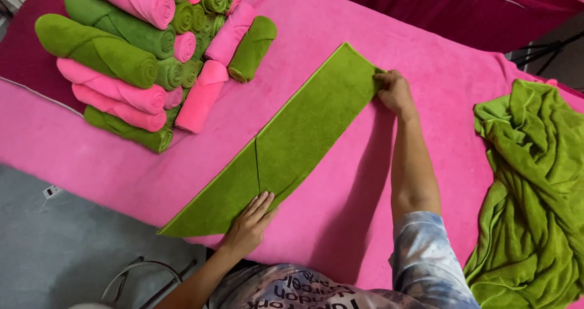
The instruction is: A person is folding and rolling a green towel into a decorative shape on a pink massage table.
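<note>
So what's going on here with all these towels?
A person is working a green towel folded into a long strip on a pink-covered table. The left hand presses flat on the strip's near end, and the right hand pinches the far end. A stack of rolled pink and green towels sits at the far left, and a heap of loose green towels lies on the right.
</note>
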